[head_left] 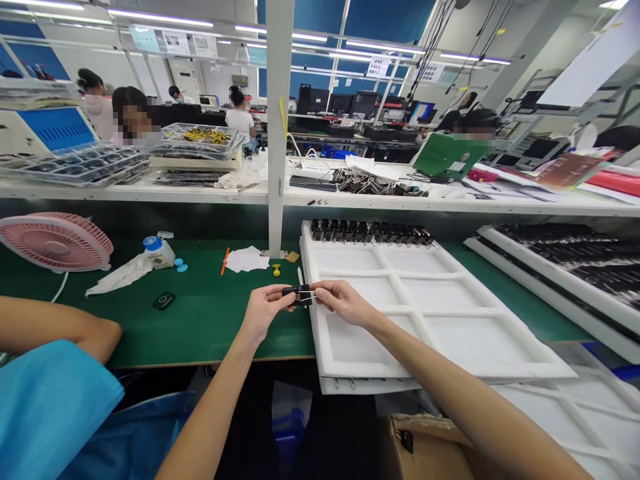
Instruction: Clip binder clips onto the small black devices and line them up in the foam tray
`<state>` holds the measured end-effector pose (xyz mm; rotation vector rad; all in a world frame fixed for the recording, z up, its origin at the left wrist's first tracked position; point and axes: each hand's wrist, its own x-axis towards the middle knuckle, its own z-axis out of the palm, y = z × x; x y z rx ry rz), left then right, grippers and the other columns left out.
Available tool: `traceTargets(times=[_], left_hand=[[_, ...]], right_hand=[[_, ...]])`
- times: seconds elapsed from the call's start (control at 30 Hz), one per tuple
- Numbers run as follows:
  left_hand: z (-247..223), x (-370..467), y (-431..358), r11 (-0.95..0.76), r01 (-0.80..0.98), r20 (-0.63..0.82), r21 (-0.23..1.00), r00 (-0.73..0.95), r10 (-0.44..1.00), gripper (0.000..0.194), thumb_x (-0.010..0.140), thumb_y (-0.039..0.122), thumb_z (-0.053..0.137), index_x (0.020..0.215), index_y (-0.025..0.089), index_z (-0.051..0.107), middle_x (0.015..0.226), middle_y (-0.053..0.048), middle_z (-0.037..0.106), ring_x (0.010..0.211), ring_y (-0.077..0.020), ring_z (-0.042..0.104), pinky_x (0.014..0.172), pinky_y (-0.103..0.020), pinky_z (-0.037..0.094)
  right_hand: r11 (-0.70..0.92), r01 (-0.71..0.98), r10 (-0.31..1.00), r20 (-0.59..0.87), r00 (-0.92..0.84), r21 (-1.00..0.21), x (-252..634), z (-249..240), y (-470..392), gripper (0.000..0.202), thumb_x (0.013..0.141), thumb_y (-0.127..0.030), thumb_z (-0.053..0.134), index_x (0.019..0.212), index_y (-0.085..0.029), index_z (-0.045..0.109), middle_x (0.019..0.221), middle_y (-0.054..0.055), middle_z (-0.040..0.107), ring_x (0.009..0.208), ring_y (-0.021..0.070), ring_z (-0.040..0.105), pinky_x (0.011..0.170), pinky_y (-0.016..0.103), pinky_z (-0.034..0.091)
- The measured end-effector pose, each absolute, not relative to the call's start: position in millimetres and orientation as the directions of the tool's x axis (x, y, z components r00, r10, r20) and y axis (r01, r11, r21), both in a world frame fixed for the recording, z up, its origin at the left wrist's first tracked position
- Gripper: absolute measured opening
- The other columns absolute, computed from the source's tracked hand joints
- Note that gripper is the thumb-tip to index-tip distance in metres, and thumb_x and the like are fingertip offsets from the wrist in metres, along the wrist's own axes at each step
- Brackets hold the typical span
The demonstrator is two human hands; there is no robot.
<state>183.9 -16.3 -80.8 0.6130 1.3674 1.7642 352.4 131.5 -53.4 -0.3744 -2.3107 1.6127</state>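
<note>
Head view: the left hand (267,308) and the right hand (343,301) nearly meet, both pinching a small black clip (303,295) between thumb and fingers, the left at its black end, the right at its thin metal wires. The clip lies roughly level, its long axis running from hand to hand, wires toward the right hand. Just right of the hands is a white foam tray (460,340), black clips (370,232) along its far edge. Fingertips partly cover the held clip, so its finer shape is unclear.
</note>
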Motion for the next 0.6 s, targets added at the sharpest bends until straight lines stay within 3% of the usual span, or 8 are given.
traceTargets(times=[0.13, 0.2, 0.3, 0.4, 0.47, 0.5, 0.53, 0.6], left_hand=[[-75.3, 184.8, -14.8, -0.078, -0.287, -0.098, 0.955, -0.552, 0.828, 0.05, 0.056, 0.04, 0.097, 0.093, 0.011, 0.08, 0.084, -0.012, 0.078, 0.064, -0.0185, 0.07, 0.064, -0.029, 0.06], [-74.3, 180.5, -16.1, -0.09, -0.268, -0.072, 0.959, -0.539, 0.839, 0.049, 0.058, 0.039, 0.097, 0.095, 0.011, 0.08, 0.085, -0.012, 0.078, 0.066, -0.0184, 0.07, 0.065, -0.028, 0.06], [-78.9, 160.6, -23.5, -0.137, -0.233, -0.017, 0.963, -0.557, 0.831, 0.047, 0.061, 0.034, 0.096, 0.1, 0.013, 0.08, 0.091, -0.011, 0.078, 0.074, -0.0177, 0.07, 0.066, -0.025, 0.059], [-91.5, 128.2, -34.2, -0.191, -0.298, -0.045, 0.935, -0.636, 0.77, 0.045, 0.059, 0.026, 0.096, 0.1, 0.013, 0.08, 0.09, -0.009, 0.077, 0.075, -0.0157, 0.069, 0.065, -0.02, 0.057], [-101.1, 107.5, -37.6, -0.245, -0.386, -0.109, 0.889, -0.7, 0.706, 0.039, 0.059, 0.02, 0.094, 0.094, 0.013, 0.078, 0.087, -0.007, 0.075, 0.073, -0.015, 0.069, 0.063, -0.019, 0.057], [-105.2, 99.3, -36.7, -0.268, -0.424, -0.145, 0.865, -0.723, 0.675, 0.034, 0.061, 0.018, 0.092, 0.091, 0.012, 0.077, 0.086, -0.006, 0.074, 0.074, -0.0157, 0.07, 0.063, -0.02, 0.058], [-108.4, 92.9, -33.6, -0.287, -0.455, -0.176, 0.843, -0.738, 0.652, 0.029, 0.064, 0.017, 0.089, 0.09, 0.012, 0.076, 0.086, -0.007, 0.073, 0.075, -0.0171, 0.071, 0.063, -0.022, 0.06], [-112.6, 85.4, -20.7, -0.302, -0.503, -0.215, 0.81, -0.734, 0.644, 0.022, 0.072, 0.017, 0.082, 0.092, 0.012, 0.073, 0.087, -0.007, 0.072, 0.079, -0.0198, 0.073, 0.065, -0.025, 0.062]], right_hand=[[0.392, 0.057, 0.398, 0.113, -0.91, -0.918, 351.0, -44.8, 125.4, 0.044, 0.099, -0.052, 0.053, 0.108, -0.013, 0.073, 0.076, 0.004, 0.061, 0.063, 0.0149, 0.05, 0.057, 0.027, 0.042], [0.528, 0.054, 0.535, 0.283, -0.796, -0.847, 362.4, -36.9, 119.4, 0.037, 0.097, -0.049, 0.059, 0.106, -0.016, 0.073, 0.078, 0.005, 0.064, 0.065, 0.0163, 0.054, 0.06, 0.028, 0.046], [0.707, 0.147, 0.69, 0.63, -0.356, -0.692, 408.2, -32.4, 102.8, 0.028, 0.093, -0.043, 0.065, 0.107, -0.02, 0.071, 0.085, 0.006, 0.065, 0.071, 0.0189, 0.058, 0.065, 0.031, 0.05], [0.708, 0.248, 0.666, 0.742, 0.076, -0.661, 479.4, -54.6, 73.8, 0.022, 0.096, -0.041, 0.057, 0.102, -0.021, 0.065, 0.082, 0.005, 0.06, 0.069, 0.0197, 0.056, 0.064, 0.033, 0.048], [0.543, 0.345, 0.594, 0.641, 0.486, -0.765, 526.1, -86.1, 49.1, 0.023, 0.093, -0.043, 0.057, 0.089, -0.021, 0.06, 0.072, 0.003, 0.055, 0.06, 0.0198, 0.053, 0.059, 0.034, 0.047], [0.356, 0.406, 0.67, 0.532, 0.518, -0.842, 545.7, -104.2, 35.9, 0.024, 0.091, -0.045, 0.059, 0.084, -0.022, 0.06, 0.07, 0.004, 0.056, 0.059, 0.0224, 0.056, 0.058, 0.037, 0.049], [0.155, 0.492, 0.77, 0.417, 0.483, -0.857, 561.6, -121.9, 22.5, 0.024, 0.09, -0.046, 0.061, 0.082, -0.024, 0.061, 0.072, 0.006, 0.059, 0.062, 0.0263, 0.06, 0.059, 0.039, 0.052], [0.013, 0.629, 0.937, 0.23, 0.264, -0.777, 581.8, -150.1, -3.2, 0.025, 0.089, -0.048, 0.065, 0.077, -0.026, 0.064, 0.073, 0.007, 0.063, 0.069, 0.0317, 0.067, 0.061, 0.043, 0.056]])
